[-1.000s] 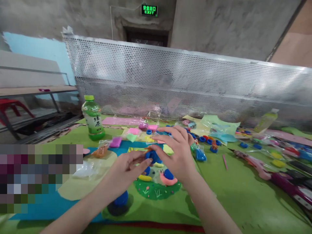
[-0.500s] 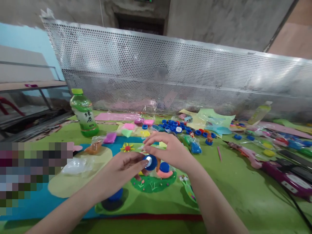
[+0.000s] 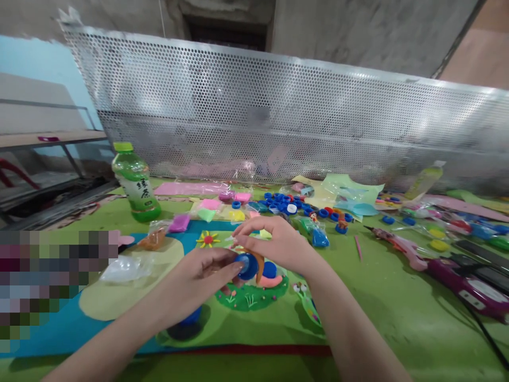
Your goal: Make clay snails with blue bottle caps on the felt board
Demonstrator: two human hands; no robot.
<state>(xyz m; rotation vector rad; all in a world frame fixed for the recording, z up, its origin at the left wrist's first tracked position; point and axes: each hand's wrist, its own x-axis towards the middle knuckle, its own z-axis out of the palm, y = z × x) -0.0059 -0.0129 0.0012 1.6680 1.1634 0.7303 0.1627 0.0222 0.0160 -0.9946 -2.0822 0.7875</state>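
Note:
My left hand (image 3: pixel 194 281) grips a blue bottle cap (image 3: pixel 248 267) between thumb and fingers, its round face tilted toward me. Curving along the cap's right side is an orange strip (image 3: pixel 260 269), seemingly soft clay. My right hand (image 3: pixel 280 246) arches over from the right, its fingers closed on the strip's upper part; the fingertips are partly hidden. Beneath both hands lies a green craft sheet (image 3: pixel 222 331) with a yellow-and-red flower (image 3: pixel 208 240), a dark green grass patch (image 3: pixel 254 301), and a pink shape (image 3: pixel 271 281) next to another blue cap (image 3: pixel 270 269).
A green tea bottle (image 3: pixel 137 185) stands at back left. Several loose blue caps (image 3: pixel 284 201) lie behind my hands, near clay packets (image 3: pixel 319 237). At right rest a pink stick (image 3: pixel 358 248) and a purple glue gun (image 3: pixel 465 289) with a cord. A perforated metal panel (image 3: pixel 238 106) bounds the back.
The cap has turned slightly in my left hand, and its face looks bluer and less glaring. More of the orange strip shows beside it. Both hands stay nearly in place.

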